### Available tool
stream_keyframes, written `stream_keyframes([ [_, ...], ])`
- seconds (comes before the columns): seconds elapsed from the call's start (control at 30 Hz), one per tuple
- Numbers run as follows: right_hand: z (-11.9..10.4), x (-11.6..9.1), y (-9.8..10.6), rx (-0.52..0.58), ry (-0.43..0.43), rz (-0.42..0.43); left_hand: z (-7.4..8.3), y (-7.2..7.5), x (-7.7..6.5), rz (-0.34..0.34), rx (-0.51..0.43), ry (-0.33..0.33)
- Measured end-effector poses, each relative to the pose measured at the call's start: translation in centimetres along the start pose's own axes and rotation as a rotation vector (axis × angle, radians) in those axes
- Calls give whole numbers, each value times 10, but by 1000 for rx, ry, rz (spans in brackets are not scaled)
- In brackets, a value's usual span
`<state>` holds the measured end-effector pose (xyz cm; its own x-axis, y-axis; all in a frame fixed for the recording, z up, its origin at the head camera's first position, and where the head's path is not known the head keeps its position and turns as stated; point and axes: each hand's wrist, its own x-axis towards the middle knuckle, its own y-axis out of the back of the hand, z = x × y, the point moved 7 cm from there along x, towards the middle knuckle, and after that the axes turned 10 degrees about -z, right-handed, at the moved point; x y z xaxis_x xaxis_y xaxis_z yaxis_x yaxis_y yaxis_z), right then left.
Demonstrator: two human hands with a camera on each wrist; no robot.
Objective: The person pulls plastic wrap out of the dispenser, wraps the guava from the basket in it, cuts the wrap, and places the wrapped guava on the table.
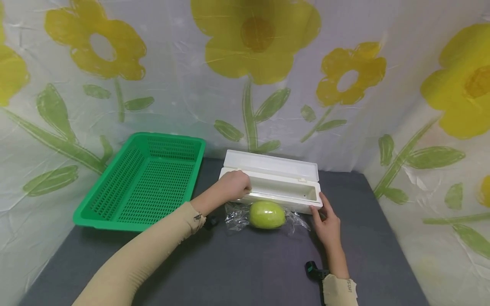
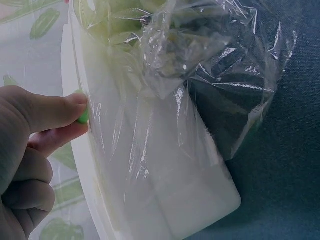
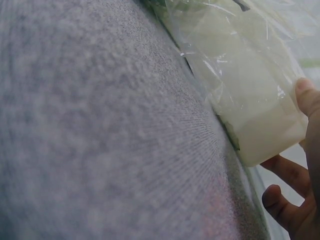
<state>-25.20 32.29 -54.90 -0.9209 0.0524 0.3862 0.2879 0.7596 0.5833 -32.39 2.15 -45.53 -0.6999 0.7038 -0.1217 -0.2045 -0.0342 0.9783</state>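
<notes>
A long white cling film box (image 1: 275,196) lies on the table with its lid (image 1: 271,165) raised at the back. Wrapped in clear film, a green fruit (image 1: 267,214) sits against the box's front side, the film (image 2: 210,55) bunched at both its ends. My left hand (image 1: 234,185) is over the box's left part; in the left wrist view its thumb and forefinger pinch a small bright green slider (image 2: 82,114) at the box's edge. At the right end, my right hand (image 1: 327,223) grips the box's corner (image 3: 272,142), thumb in front and fingers round the end.
To the left stands a green perforated basket (image 1: 160,187). The dark grey table (image 1: 245,267) meets a flower-printed curtain (image 1: 172,97) at the back and sides. A black wrist camera (image 1: 315,270) sits beside the right wrist.
</notes>
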Motion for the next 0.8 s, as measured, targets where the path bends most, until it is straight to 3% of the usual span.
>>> stream_keyframes([
  [0.3, -1, 0, -1, 28, 5, -3, -7, 1, -5, 7, -8, -8],
  [0.6, -1, 0, -1, 26, -2, -5, -9, -1, -5, -53, -36, -3],
  [0.8, 0, 1, -2, 33, 2, 0, -15, -3, -9, -34, -30, -15],
])
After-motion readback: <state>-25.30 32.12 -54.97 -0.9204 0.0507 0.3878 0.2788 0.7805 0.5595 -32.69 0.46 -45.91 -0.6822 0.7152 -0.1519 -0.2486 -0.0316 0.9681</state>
